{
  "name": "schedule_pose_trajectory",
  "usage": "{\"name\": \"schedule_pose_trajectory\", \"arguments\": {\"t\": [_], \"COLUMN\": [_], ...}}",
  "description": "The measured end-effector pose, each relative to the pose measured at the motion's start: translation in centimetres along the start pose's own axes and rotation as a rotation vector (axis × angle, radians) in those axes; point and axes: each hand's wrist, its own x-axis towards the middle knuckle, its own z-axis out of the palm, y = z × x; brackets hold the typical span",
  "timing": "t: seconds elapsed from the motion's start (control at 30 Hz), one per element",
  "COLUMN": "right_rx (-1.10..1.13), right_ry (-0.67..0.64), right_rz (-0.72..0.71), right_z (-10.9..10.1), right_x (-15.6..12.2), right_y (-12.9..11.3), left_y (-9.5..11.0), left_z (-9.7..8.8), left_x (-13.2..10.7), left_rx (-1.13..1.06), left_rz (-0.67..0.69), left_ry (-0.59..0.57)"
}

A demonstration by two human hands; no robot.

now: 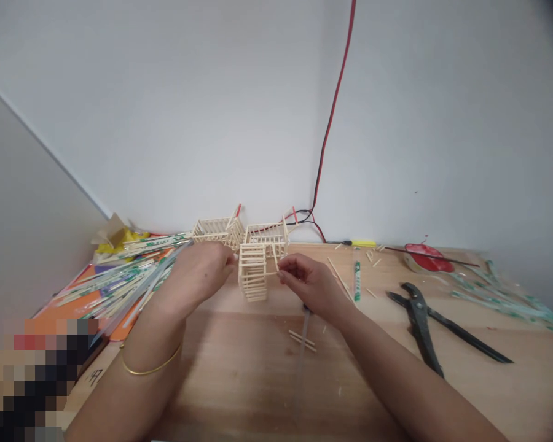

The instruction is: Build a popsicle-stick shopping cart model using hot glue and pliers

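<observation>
Stick lattice (pixel 253 272) toward the back of the counter (pixel 230 380), between left hand (pixel 207 264), fingers curled, grip impossible to tell, and right hand (pixel 306 279), pinching a thin stick (pixel 275 258) at its side. Probably best braced lightly near the joints. Close behind, more stick frames (pixel 216 236), perhaps crowding backward moves; farther right, pliers (pixel 419 319); nearer, loose sticks (pixel 301 337), easily brushed.

Seemingly a craft workshop, wooden bench (pixel 239 380), black pliers (pixel 418 313), packaged sticks (pixel 120 285), slatted stick frame (pixel 253 277)

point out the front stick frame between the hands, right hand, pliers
Front stick frame (pixel 253 264): head view, front slats.
Right hand (pixel 314 282): head view, its back.
Pliers (pixel 418 309): head view, near the pivot.
</observation>
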Motion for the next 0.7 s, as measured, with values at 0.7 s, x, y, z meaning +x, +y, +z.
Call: {"name": "schedule_pose_trajectory", "arguments": {"t": [0.7], "right_rx": [0.017], "right_ry": [0.065], "right_rz": [0.043], "right_z": [-0.5], "right_x": [0.3], "right_y": [0.6], "left_y": [-1.2], "left_z": [0.6], "left_x": [0.4], "left_rx": [-0.167], "left_rz": [0.014], "left_ry": [0.028]}}
